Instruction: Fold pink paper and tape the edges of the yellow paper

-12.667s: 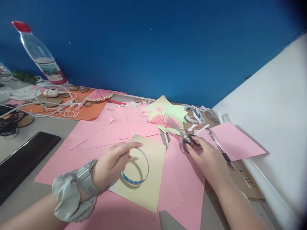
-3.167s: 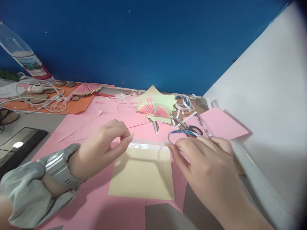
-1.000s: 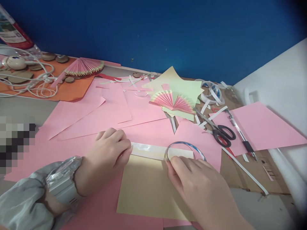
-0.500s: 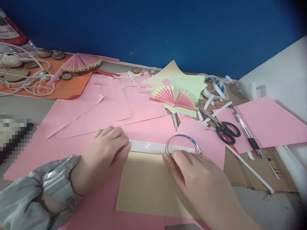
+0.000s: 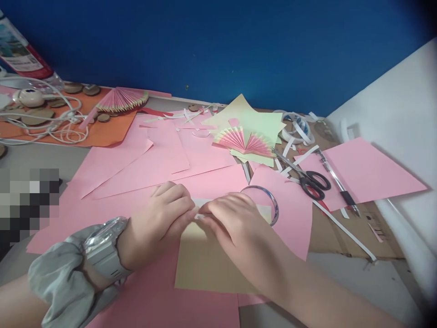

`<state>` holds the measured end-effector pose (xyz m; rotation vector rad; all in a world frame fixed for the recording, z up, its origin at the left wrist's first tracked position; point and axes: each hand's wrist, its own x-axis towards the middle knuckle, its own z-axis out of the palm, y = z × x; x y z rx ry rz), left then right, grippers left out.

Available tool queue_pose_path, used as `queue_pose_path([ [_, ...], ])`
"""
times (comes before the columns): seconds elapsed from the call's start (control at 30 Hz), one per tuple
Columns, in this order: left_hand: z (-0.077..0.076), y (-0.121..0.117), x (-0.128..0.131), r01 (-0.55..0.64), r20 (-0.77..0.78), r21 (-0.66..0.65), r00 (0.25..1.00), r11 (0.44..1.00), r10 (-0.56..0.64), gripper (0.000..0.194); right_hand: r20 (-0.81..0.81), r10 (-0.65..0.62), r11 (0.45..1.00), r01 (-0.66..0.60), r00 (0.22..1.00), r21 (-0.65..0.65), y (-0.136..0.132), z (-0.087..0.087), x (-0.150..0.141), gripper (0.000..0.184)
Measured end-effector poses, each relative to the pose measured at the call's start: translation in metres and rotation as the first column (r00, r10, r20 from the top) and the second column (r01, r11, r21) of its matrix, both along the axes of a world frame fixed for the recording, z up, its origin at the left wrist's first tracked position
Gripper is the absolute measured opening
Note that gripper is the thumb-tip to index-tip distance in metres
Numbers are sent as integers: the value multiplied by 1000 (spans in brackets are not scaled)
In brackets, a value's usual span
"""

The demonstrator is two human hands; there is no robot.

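Note:
My left hand (image 5: pixel 169 216) is closed, its thumb and fingertips pinched at the left end of a white strip of tape (image 5: pixel 201 201). Against it, my right hand (image 5: pixel 235 221) bends over with thumb and index finger pinched on the same end; a small white bit shows between the fingertips. The strip lies along the top edge of a pale yellow paper sheet (image 5: pixel 205 269), and my right hand covers most of it. Just behind the right hand stands a thin roll of tape (image 5: pixel 275 205), partly hidden by the knuckles.
Pink paper sheets (image 5: pixel 136 175) overlap beneath. Farther back lie a folded pink paper fan (image 5: pixel 232 139) on green paper, and another fan (image 5: pixel 123 99) at left. Scissors (image 5: pixel 312 182), a pen (image 5: pixel 336 180) and white tape rolls (image 5: pixel 300 127) are at right. White cables (image 5: pixel 68 123) tangle at left.
My right hand has moved left, away from the tape roll, to meet my left hand at the strip's left end. The roll stays behind near the strip's right end.

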<state>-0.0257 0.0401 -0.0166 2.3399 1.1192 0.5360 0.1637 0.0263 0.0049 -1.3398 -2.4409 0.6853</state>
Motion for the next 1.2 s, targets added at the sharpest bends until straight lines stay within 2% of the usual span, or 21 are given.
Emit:
queue_pose_path([
  [0.1, 1, 1, 0, -44, -6, -30, 999, 999, 44, 30, -30, -23, 996, 20, 999, -89, 5, -3, -5, 19],
  [0.2, 1, 2, 0, -155, -6, -57, 988, 986, 155, 32, -37, -28, 989, 22, 999, -143, 7, -1, -2, 22],
  [0.27, 2, 1, 0, -242, -32, -15, 970, 970, 241, 27, -24, -10, 988, 6, 1000, -154, 7, 0, 0, 24],
  [0.33, 3, 0, -1, -277, -92, 32, 956, 960, 279, 20, -2, 18, 989, -18, 1000, -150, 6, 0, 2, 24],
  [0.47, 6, 3, -1, -192, -201, -15, 962, 981, 185, 38, 27, 68, 990, -64, 997, -129, 2, -3, 9, 22],
  [0.7, 11, 4, 1, -141, -169, -165, 979, 976, 113, 20, 42, 13, 996, -9, 999, -90, -9, -4, 18, 22],
  [0.8, 13, -4, 6, -192, -128, -291, 979, 937, 161, 20, -2, -39, 994, 38, 999, -105, -11, -1, 20, 23],
  [0.9, 11, -10, 14, -253, -45, -424, 965, 870, 259, 30, -74, -84, 988, 74, 994, -133, -11, 2, 23, 24],
  [1.0, 8, -15, 25, -222, 80, -522, 948, 823, 307, 33, -118, -92, 986, 74, 989, -149, -9, 5, 27, 21],
  [1.2, 8, -24, 38, -178, 154, -492, 945, 852, 287, 18, -153, -84, 982, 56, 985, -178, -8, 3, 27, 19],
])
